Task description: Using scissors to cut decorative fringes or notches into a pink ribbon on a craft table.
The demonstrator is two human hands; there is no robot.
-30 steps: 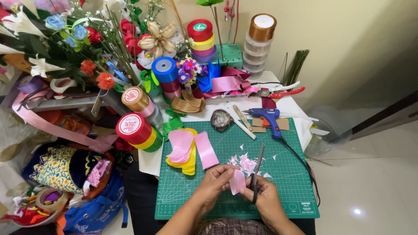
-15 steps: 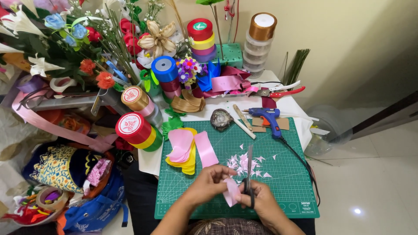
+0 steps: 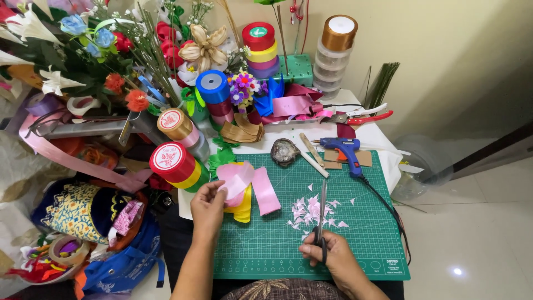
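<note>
Pink ribbon piece (image 3: 236, 183) beside ribbon rolls (image 3: 176, 164); scissors (image 3: 321, 214) amid scraps (image 3: 311, 214).

There was just one camera, and it sat on the person's head. It looked down and forward at a green cutting mat (image 3: 333, 244) on a small table (image 3: 383, 136). It was close, about an arm away. Both forearms came in from the bottom edge. Flowers (image 3: 83, 50) filled the far left side.
</note>
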